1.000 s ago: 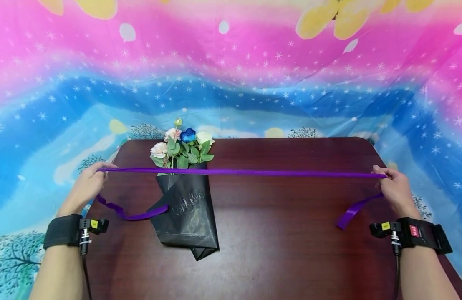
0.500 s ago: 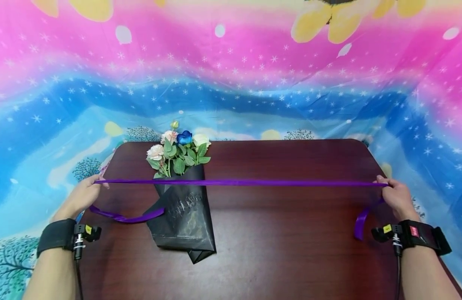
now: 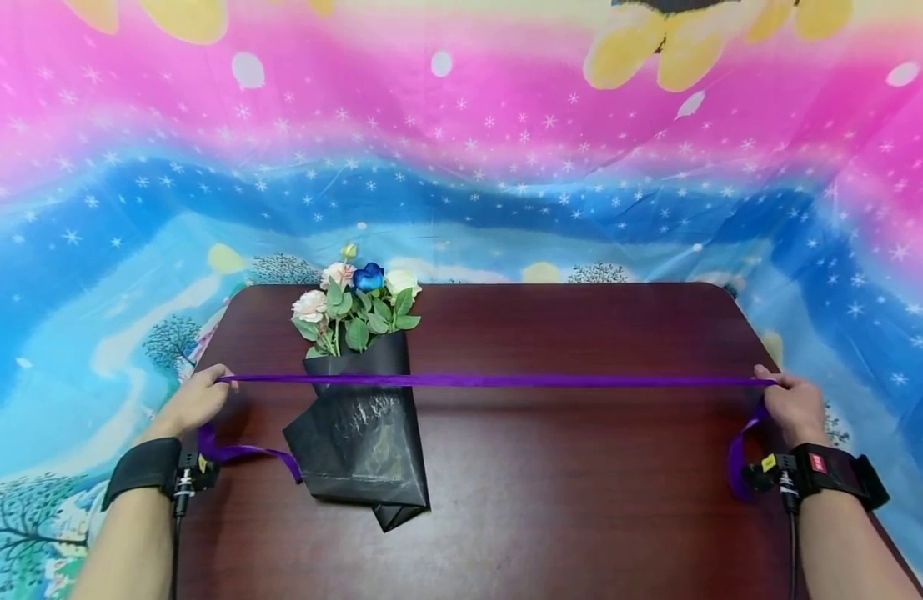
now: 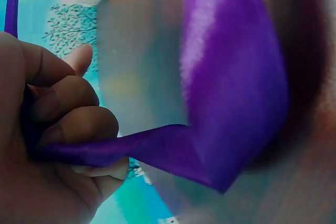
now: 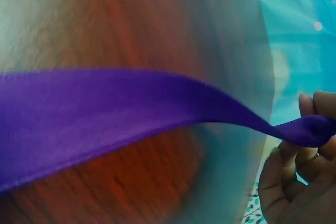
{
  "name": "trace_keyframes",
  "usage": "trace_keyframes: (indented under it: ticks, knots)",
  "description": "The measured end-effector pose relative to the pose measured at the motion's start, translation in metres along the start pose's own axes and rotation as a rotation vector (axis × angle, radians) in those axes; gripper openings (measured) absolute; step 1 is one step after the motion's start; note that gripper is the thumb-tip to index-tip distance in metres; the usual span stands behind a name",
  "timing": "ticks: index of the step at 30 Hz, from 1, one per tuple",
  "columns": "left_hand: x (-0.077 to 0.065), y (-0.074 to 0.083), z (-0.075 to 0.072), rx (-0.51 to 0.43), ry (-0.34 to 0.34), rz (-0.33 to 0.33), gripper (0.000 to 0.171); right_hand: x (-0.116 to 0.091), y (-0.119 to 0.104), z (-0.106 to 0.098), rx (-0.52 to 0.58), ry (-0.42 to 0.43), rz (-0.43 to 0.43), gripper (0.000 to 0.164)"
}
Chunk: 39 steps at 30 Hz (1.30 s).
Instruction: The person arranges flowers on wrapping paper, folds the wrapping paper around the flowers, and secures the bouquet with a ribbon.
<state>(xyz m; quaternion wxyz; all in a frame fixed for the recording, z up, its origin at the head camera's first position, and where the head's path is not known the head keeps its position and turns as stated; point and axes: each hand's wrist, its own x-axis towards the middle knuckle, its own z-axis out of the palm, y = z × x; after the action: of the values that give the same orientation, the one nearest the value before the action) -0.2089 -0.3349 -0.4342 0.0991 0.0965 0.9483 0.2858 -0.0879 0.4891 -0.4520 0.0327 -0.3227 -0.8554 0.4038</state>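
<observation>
A purple satin ribbon [image 3: 506, 381] is stretched straight from side to side in the head view, passing over the upper part of a bouquet's black wrapping paper [image 3: 363, 442]. At its left end my left hand [image 3: 200, 398] grips it, fingers curled round it in the left wrist view, and a loose tail [image 4: 236, 72] dangles below. My right hand [image 3: 795, 404] pinches the other end, with a second tail [image 5: 105, 114] hanging down from it. Pink, blue and white flowers [image 3: 368, 277] with green leaves stick out of the paper at the far left of the table.
The bouquet lies on a dark reddish-brown table [image 3: 566, 483] with rounded far corners. Behind and around it hangs a pink and blue printed cloth [image 3: 476, 158]. Each wrist wears a black strap [image 3: 144, 471] with a small camera and cable.
Both hands have lowered the taut ribbon toward me, from the paper's top edge down onto the wrapping. The left hand ends slightly further right, and its tail has slid off the paper's middle.
</observation>
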Motion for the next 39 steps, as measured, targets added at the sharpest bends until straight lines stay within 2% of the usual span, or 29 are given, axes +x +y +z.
trace_keyframes:
  ticks: [7, 12, 15, 19, 22, 25, 29, 33, 36, 39]
  knots:
    - [-0.002, -0.004, 0.011, -0.012, 0.000, -0.043, 0.019, -0.001, 0.006, 0.007, -0.055, 0.007, 0.029, 0.077]
    - [-0.005, -0.007, 0.016, -0.001, 0.028, -0.058, 0.019, 0.000, 0.009, 0.010, -0.103, 0.012, 0.006, 0.064]
    - [-0.005, -0.009, 0.018, 0.004, 0.026, -0.056, 0.021, 0.000, 0.009, 0.011, -0.151, 0.021, -0.036, 0.054]
    - [-0.006, -0.014, 0.020, 0.035, 0.028, -0.005, 0.019, 0.001, 0.011, 0.010, -0.208, 0.016, -0.115, 0.040]
    - [-0.007, -0.017, 0.020, 0.064, 0.045, 0.048, 0.016, 0.001, 0.013, 0.010, -0.197, -0.017, -0.137, 0.046]
    - [-0.010, -0.020, 0.020, 0.066, 0.052, 0.071, 0.016, 0.000, 0.016, 0.008, -0.192, -0.063, -0.166, 0.053]
    - [-0.015, -0.022, 0.017, 0.062, 0.058, 0.068, 0.015, -0.001, 0.020, 0.006, -0.202, -0.137, -0.223, 0.054]
    - [-0.020, -0.023, 0.014, 0.052, 0.044, 0.055, 0.014, 0.001, 0.022, 0.004, -0.207, -0.173, -0.222, 0.061]
    - [-0.024, -0.021, 0.012, 0.045, 0.023, 0.044, 0.018, 0.002, 0.023, 0.004, -0.206, -0.174, -0.216, 0.060]
    - [-0.027, -0.018, 0.010, 0.036, 0.002, 0.050, 0.027, 0.002, 0.022, 0.002, -0.214, -0.213, -0.233, 0.056]
